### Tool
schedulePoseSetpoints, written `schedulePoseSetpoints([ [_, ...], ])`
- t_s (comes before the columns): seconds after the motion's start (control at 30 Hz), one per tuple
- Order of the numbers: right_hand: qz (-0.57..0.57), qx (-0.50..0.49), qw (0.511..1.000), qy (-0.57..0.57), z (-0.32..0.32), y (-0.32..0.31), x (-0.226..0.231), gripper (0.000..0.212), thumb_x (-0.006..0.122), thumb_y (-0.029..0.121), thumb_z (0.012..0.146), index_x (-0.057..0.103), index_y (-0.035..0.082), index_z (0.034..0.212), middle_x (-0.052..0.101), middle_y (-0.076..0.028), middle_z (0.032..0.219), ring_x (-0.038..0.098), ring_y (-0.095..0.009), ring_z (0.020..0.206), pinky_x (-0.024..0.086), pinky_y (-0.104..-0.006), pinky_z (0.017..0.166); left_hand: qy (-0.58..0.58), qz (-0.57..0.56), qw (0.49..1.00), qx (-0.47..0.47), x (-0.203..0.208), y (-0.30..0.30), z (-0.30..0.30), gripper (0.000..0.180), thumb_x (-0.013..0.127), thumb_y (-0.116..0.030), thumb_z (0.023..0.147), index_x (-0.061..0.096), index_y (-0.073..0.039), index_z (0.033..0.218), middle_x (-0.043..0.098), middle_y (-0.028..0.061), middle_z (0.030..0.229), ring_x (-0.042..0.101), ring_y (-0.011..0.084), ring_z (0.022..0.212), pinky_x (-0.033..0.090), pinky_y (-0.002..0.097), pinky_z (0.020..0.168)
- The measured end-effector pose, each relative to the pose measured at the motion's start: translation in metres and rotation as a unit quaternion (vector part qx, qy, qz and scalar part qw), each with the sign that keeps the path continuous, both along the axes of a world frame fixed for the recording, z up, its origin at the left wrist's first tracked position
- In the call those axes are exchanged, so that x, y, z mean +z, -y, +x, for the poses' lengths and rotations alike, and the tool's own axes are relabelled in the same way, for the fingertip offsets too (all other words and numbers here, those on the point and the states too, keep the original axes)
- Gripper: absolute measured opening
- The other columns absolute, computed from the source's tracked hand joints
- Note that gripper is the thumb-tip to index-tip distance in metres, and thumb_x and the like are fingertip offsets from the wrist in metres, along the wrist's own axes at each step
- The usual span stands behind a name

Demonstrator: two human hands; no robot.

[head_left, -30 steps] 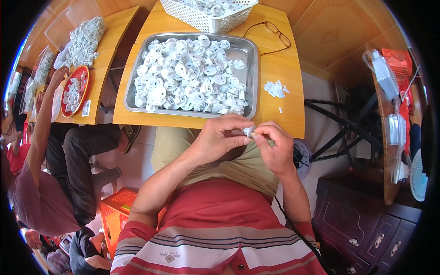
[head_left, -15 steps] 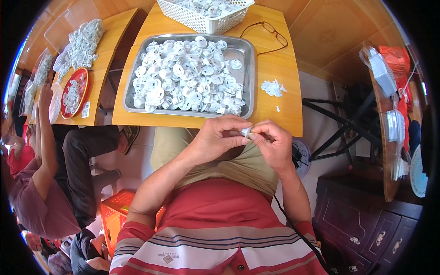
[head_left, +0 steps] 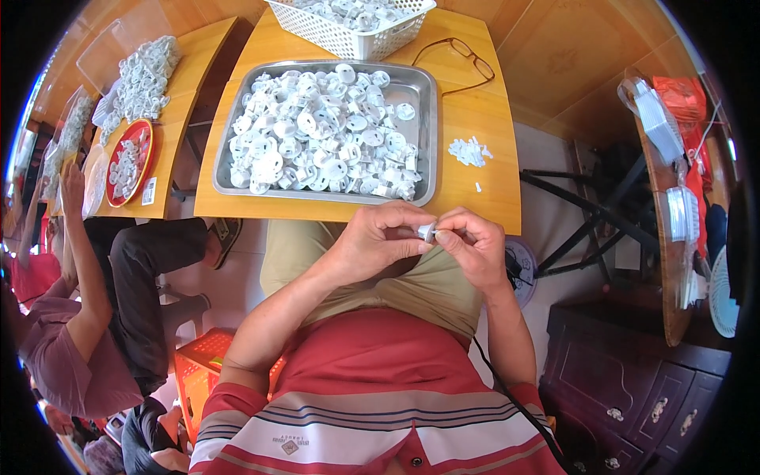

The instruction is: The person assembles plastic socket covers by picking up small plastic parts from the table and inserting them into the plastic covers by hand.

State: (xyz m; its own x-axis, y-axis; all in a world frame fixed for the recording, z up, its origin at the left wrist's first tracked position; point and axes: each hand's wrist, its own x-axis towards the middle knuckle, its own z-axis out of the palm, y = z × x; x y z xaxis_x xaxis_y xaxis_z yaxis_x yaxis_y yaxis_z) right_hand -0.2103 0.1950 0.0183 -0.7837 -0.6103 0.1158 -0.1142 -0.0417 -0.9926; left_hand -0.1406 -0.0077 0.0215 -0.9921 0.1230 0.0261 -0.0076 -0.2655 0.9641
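Note:
My left hand (head_left: 374, 241) pinches a small white round plastic part (head_left: 426, 232) between thumb and fingers, over my lap just off the table's front edge. From the other side my right hand (head_left: 477, 247) comes in with thumb and forefinger closed at the part's flat face. A tiny white piece seems to stick out between those fingertips, largely hidden by them. Ahead of my hands a metal tray (head_left: 434, 134) holds a heap of similar white round parts (head_left: 317, 134). Right of the tray lies a small pile of white plastic pegs (head_left: 470, 151), with a single peg (head_left: 478, 188) nearer me.
A white perforated basket (head_left: 368, 46) of more parts stands behind the tray, beside eyeglasses (head_left: 463, 49). At left, another table bears a red-rimmed dish (head_left: 148, 150) and heaped white parts (head_left: 144, 75); a co-worker's arm (head_left: 87, 261) reaches there. Dark cabinets (head_left: 633, 388) stand at lower right.
My hands keep nearly the same place. The round part has tilted slightly and my right fingertips have shifted at its face. The co-worker's arm has moved a little.

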Motion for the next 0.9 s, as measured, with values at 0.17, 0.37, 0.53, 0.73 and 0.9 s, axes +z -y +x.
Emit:
schedulePoseSetpoints([
  [0.17,-0.009,0.006,1.0,0.019,-0.0003,-0.0019,-0.0029,0.01,0.07,0.006,0.091,0.067,-0.003,0.094,0.067,-0.004,0.092,0.06,-0.009,0.081,0.048,-0.0222,0.071,-0.002,0.004,1.0,0.0,-0.0022,-0.0017,0.001,0.033,0.073,0.003,0.085,0.068,0.001,0.118,0.061,0.0078,0.115,0.063,0.015,0.105,0.055,0.0272,0.091],
  [0.37,-0.064,0.023,0.994,0.08,-0.0009,-0.003,-0.0017,0.01,0.069,0.006,0.092,0.066,-0.003,0.094,0.066,-0.005,0.093,0.061,-0.01,0.083,0.05,-0.0233,0.073,-0.001,0.029,1.0,-0.009,0.0001,-0.0027,0.002,0.033,0.072,0.005,0.086,0.066,0.004,0.118,0.062,0.0077,0.115,0.063,0.0152,0.104,0.055,0.0272,0.091],
  [0.53,-0.08,0.032,0.992,0.095,-0.0012,-0.0036,-0.0038,0.009,0.07,0.005,0.092,0.065,-0.003,0.093,0.065,-0.006,0.093,0.061,-0.011,0.083,0.051,-0.0239,0.074,-0.002,0.021,1.0,-0.014,-0.0006,-0.003,0.0024,0.033,0.073,0.004,0.086,0.067,0.003,0.118,0.062,0.0077,0.114,0.063,0.0148,0.104,0.055,0.0273,0.092],
  [0.73,-0.056,0.026,0.995,0.076,-0.001,-0.0047,-0.0033,0.008,0.07,0.004,0.091,0.066,-0.002,0.09,0.066,-0.004,0.09,0.06,-0.009,0.081,0.049,-0.0224,0.072,0.003,0.007,1.0,-0.01,0.0009,-0.0038,0.0035,0.033,0.073,0.003,0.086,0.067,0.002,0.118,0.063,0.0077,0.113,0.063,0.0145,0.104,0.055,0.0273,0.092],
  [0.9,-0.028,0.01,0.998,0.058,0.0001,-0.0042,-0.0006,0.008,0.071,0.005,0.09,0.067,-0.002,0.09,0.065,-0.003,0.088,0.058,-0.007,0.079,0.047,-0.0214,0.07,0.002,0.011,1.0,-0.008,-0.0001,-0.0044,0.0033,0.032,0.073,0.003,0.086,0.068,0.002,0.118,0.063,0.0077,0.113,0.063,0.0144,0.103,0.055,0.0273,0.092],
])
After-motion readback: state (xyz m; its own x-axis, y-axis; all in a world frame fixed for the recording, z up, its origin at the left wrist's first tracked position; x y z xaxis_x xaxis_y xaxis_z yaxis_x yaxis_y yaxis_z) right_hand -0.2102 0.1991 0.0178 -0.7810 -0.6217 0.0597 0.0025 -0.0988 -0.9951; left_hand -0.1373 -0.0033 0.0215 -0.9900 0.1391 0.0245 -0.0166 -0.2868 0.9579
